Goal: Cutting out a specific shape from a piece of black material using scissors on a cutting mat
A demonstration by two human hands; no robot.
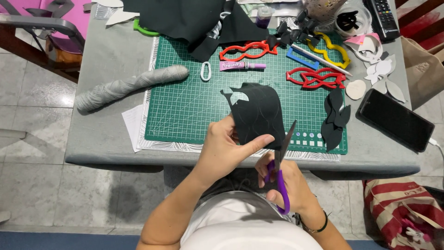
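Observation:
My left hand pinches a black foam sheet by its lower edge, thumb on top, and holds it over the green cutting mat. My right hand grips purple-handled scissors, fingers through the loops. The blades point up and away, with their edge at the sheet's lower right side. The sheet has curved lines drawn on it and a notched upper left corner.
Red, yellow and blue plastic templates, a glue tube and cut black pieces lie on the mat. A phone rests at the right, a grey wrapped roll at the left, black fabric at the back.

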